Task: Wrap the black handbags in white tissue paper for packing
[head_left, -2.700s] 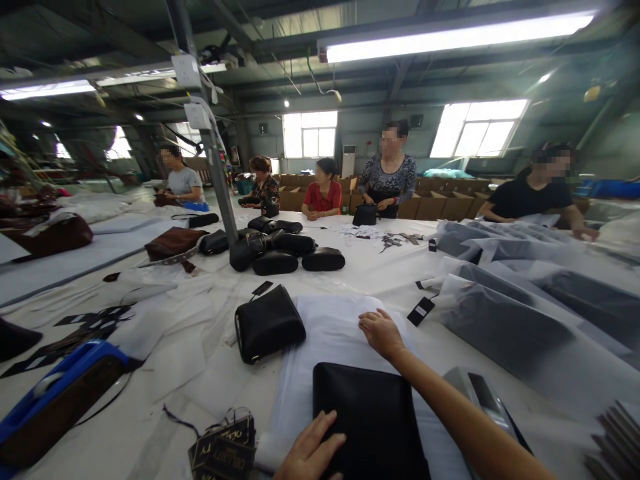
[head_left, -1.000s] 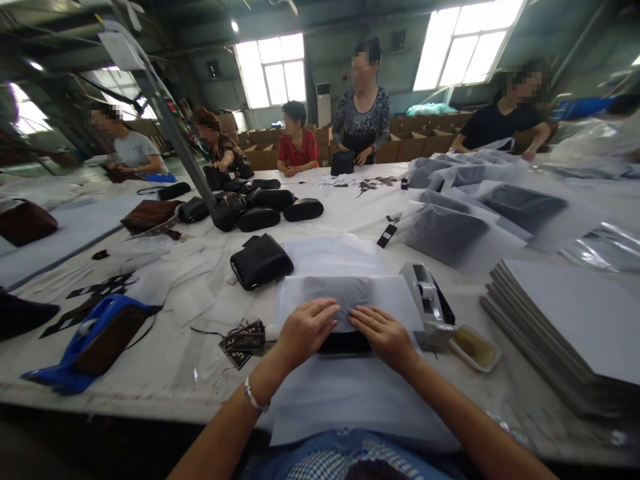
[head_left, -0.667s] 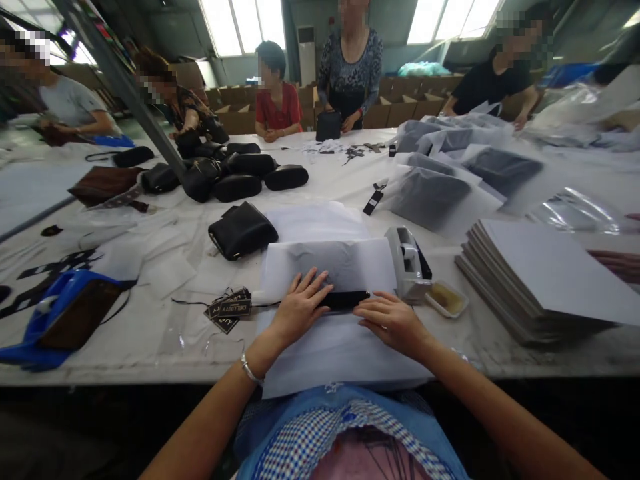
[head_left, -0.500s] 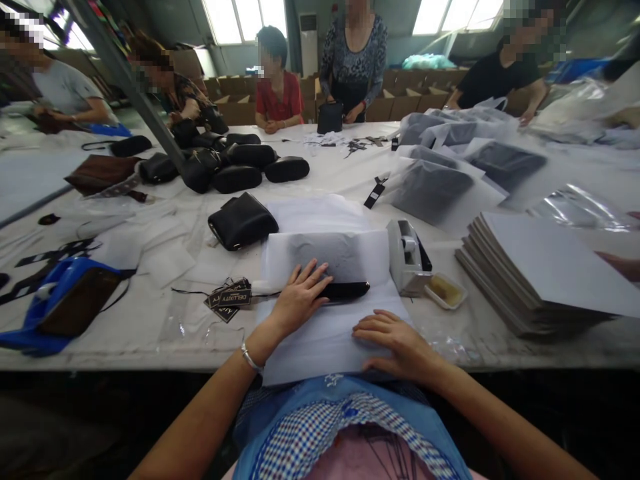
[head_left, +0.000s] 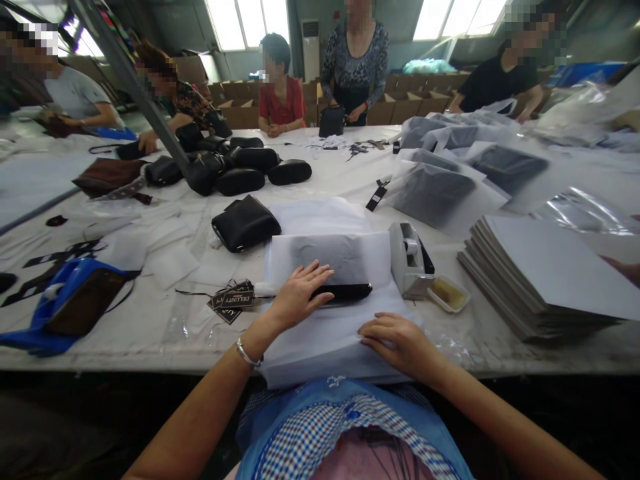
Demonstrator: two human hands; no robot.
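Paper (head_left: 325, 340), white and thin, lies near the middle of the table's (head_left: 145, 357) front edge, partly under and partly over a black bag (head_left: 353, 292). One bare black strip of the bag faces the front edge; the rest shows as a grey shape through the paper. The left hand (head_left: 300, 293) rests flat over the covered bag, fingers spread wide, thumb reaching toward the bare strip, gripping nothing. A bracelet (head_left: 249, 353) circles that wrist. Closer to the front edge, the right hand (head_left: 395, 340) sits at the right part of the paper, fingers and thumb narrow and close together beside a raised fold; whether they pinch it, I cannot tell.

Dark hang tags (head_left: 233, 300) lie just left of the paper, and a second black bag (head_left: 247, 223) rests beyond them. On the paper's right stand a grey tape dispenser (head_left: 410, 260) and, beside it, a shallow tray (head_left: 461, 305) with something yellowish inside. A stack of boards (head_left: 555, 267) fills the table's front right area. Bags in translucent covers (head_left: 435, 193) lie farther back on that side, while co-workers (head_left: 283, 103) line the far edge.
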